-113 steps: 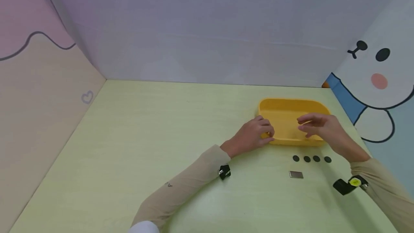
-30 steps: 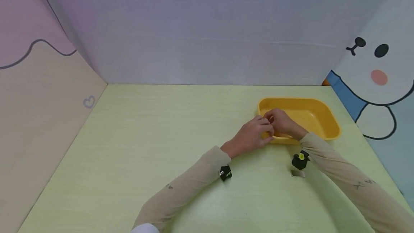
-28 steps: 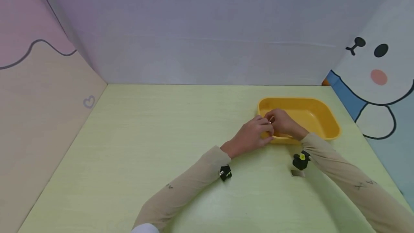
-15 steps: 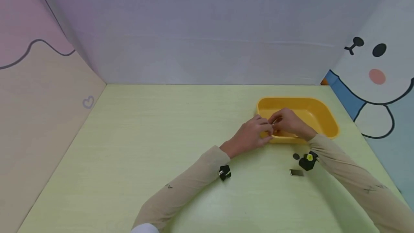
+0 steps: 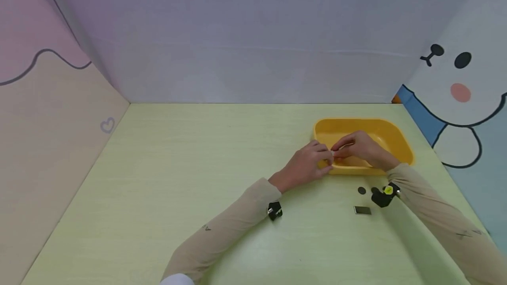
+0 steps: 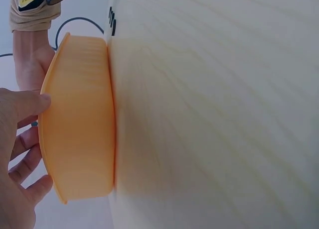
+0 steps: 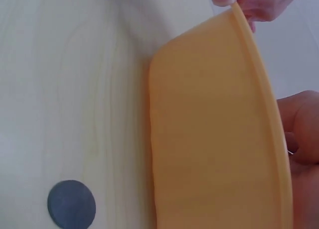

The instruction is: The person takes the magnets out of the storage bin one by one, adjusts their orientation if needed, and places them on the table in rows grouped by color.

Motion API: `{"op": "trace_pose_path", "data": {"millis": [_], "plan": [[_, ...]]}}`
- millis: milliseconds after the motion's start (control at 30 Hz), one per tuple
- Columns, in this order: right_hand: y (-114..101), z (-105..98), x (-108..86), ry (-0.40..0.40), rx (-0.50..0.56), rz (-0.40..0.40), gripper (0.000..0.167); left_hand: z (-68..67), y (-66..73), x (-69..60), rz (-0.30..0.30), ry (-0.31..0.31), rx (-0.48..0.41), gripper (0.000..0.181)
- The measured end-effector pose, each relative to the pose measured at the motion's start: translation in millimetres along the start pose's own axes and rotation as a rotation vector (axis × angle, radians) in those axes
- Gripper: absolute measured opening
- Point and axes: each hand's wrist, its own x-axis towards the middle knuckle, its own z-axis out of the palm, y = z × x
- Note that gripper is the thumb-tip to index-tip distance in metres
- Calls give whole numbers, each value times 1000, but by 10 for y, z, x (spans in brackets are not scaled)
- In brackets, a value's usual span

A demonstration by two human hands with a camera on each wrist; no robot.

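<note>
My left hand [image 5: 306, 164] grips the front left corner of a shallow yellow tray [image 5: 392, 140]; in the left wrist view its thumb lies over the rim. Over the tray's inside, my right hand [image 5: 362, 147] has thumb and fingertips together close against the left fingers. A tiny pale thing [image 5: 333, 153] shows at the right fingertips; its kind is too small to tell. In the right wrist view the tray wall hides most of the right fingers. Dark round discs [image 5: 361, 191] lie on the table before the tray, partly covered by the right wrist camera.
A small flat rectangle [image 5: 362, 210], dark with a silvery edge, lies in front of the discs. The pale table [image 5: 222, 144] meets a lilac back wall [image 5: 253, 56] and cartoon-printed side walls. The tray stands near the right wall.
My right hand came in from the tray's right side to the left fingers, then drew slightly right over the last second, uncovering discs. The left hand has kept its place on the rim.
</note>
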Motion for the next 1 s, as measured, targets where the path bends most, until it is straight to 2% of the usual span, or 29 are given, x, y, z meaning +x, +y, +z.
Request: {"op": "trace_pose_path", "data": {"millis": [200, 433, 600, 1000], "plan": [[8, -68, -32, 22, -6, 14, 25, 12, -29, 5, -10, 6, -2, 11], [36, -158, -124, 18, 72, -12, 36, 30, -44, -6, -24, 0, 12, 12], [54, -210, -174, 32, 87, 9, 42, 31, -48, -15, -27, 9, 13, 12], [80, -271, -290, 53, 163, 4, 46, 59, -63, -21, -21, 28, -8, 10]]}}
